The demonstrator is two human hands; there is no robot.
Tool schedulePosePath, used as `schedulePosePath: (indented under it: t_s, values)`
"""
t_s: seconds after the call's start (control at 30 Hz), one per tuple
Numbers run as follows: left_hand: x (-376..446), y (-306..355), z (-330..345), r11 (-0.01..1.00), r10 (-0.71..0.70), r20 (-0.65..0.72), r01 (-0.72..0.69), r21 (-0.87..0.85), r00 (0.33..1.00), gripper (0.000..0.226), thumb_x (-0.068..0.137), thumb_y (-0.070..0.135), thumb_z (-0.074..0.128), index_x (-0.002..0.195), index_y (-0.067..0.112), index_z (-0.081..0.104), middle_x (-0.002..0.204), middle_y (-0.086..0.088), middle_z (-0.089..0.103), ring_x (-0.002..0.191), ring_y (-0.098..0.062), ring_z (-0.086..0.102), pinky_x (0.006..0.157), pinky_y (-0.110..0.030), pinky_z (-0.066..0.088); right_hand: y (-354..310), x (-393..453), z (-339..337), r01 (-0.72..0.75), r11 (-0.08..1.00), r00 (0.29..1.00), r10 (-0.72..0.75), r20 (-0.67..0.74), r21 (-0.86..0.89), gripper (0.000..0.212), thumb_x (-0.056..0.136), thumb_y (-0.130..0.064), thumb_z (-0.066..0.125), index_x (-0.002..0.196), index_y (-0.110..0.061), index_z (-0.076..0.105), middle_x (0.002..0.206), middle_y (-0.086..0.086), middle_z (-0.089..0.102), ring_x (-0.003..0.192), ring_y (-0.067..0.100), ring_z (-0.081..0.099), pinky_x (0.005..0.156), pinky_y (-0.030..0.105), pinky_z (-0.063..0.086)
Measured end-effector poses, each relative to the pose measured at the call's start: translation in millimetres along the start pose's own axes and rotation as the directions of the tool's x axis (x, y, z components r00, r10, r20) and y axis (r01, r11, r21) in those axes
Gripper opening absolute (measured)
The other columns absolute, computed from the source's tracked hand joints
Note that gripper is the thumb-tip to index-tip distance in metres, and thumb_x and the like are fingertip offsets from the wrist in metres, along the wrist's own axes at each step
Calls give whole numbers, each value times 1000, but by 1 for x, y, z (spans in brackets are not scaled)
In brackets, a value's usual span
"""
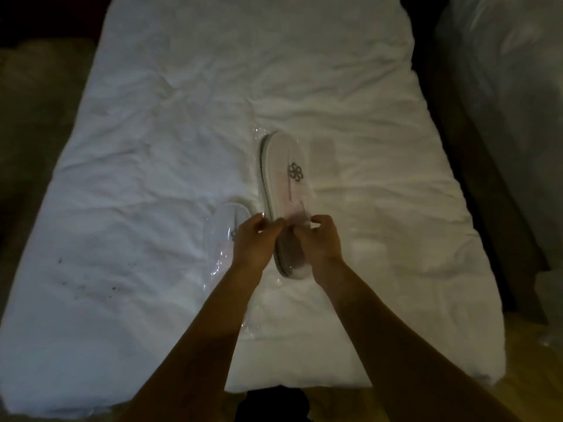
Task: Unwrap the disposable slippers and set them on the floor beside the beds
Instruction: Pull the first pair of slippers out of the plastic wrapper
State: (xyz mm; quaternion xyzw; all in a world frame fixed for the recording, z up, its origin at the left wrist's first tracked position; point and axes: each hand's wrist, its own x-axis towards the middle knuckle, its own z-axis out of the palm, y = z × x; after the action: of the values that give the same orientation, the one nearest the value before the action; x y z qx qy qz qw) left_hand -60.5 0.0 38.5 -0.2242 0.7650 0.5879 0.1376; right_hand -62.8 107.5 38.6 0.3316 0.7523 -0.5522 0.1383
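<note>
Two bare hands, working close together over a white bed (182, 132). Left hand (254, 242): fingers curled, tips pinched on the clear plastic wrap at the near part of a wrapped slipper pair (285, 190). Right hand (320, 239): fingers likewise bent, thumb and fingertips closed on the same wrap, just beside the left hand's fingertips; the two nearly touch.

Wrapped slipper pair: white, grey-edged sole, dark flower-shaped logo on the upper, standing tilted on its edge, toe end pointing away from the hands, heel end passing below and between the wrists. Wrap still on it; a loose flap shows at the fingertips.

Second wrapped slipper pair (224, 236): white, same logo partly hidden, lying flat on the bed just left of the left hand, its near end behind the left wrist, still in glossy plastic.

Second bed (511, 102): well right of the right hand, across a dark gap.

Floor (533, 376): yellowish, near the right forearm.
</note>
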Motion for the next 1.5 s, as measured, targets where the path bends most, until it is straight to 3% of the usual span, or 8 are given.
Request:
schedulePosePath:
  t_s: [0.43,0.63,0.7,0.8,1.03,1.23,1.37,1.5]
  values:
    - [-41,129,-49,892,308,-191,-352,-282,932,2,85,26,69,83,26,69,87,5,73,92,-21,71,87,-48,58,-122,-65,-20,446,895,889,-441,-121,21,37,82,-39,62,109,-16,54,120,10,44,109,29,52,91,43,53]
    - [-80,151,-44,809,349,-167,-386,-443,922,34,90,47,58,111,24,71,105,2,75,100,-14,71,89,-36,56,-134,-102,-33,481,817,849,-525,64,318,48,71,-53,66,102,-18,58,97,7,59,90,22,66,69,35,58]
    - [-84,151,-41,828,317,-183,-366,-425,931,36,92,50,52,103,24,74,100,4,76,98,-11,70,87,-31,55,-132,-103,-39,431,795,838,-528,138,426,44,81,-37,70,106,-3,58,83,11,65,70,16,69,58,27,56]
    - [-77,152,-46,861,330,-192,-378,-339,924,31,94,41,53,92,22,77,93,4,76,95,-13,70,89,-34,55,-123,-97,-45,381,781,848,-509,151,495,32,86,-20,66,110,-1,60,99,25,68,91,36,70,74,41,59]
    - [-63,156,-62,925,369,-239,-381,-4,898,53,84,40,69,132,23,53,131,0,52,123,-18,51,97,-28,45,-128,-98,-59,318,722,805,-549,227,615,33,86,-2,61,119,-6,63,115,19,69,107,35,66,95,47,52]
    - [-62,165,-87,910,358,116,-318,-265,927,14,80,27,77,70,23,67,66,13,65,76,-12,66,81,-36,55,-137,-98,-76,241,741,773,-537,338,627,28,89,-1,57,114,-9,67,108,15,72,101,31,69,79,39,57]
    - [-62,165,-92,919,374,164,-340,-200,913,26,78,20,77,102,16,68,91,-1,76,88,-21,72,77,-33,56,-135,-96,-76,287,766,752,-552,360,575,31,90,-5,59,120,-13,60,109,7,73,99,24,70,71,32,57]
    - [-61,156,-94,934,340,139,-318,-162,930,31,75,16,80,103,13,65,95,-10,76,89,-26,73,80,-38,58,-127,-92,-66,531,828,829,-551,90,181,52,80,-17,74,126,-16,49,113,5,60,103,24,60,76,28,54]
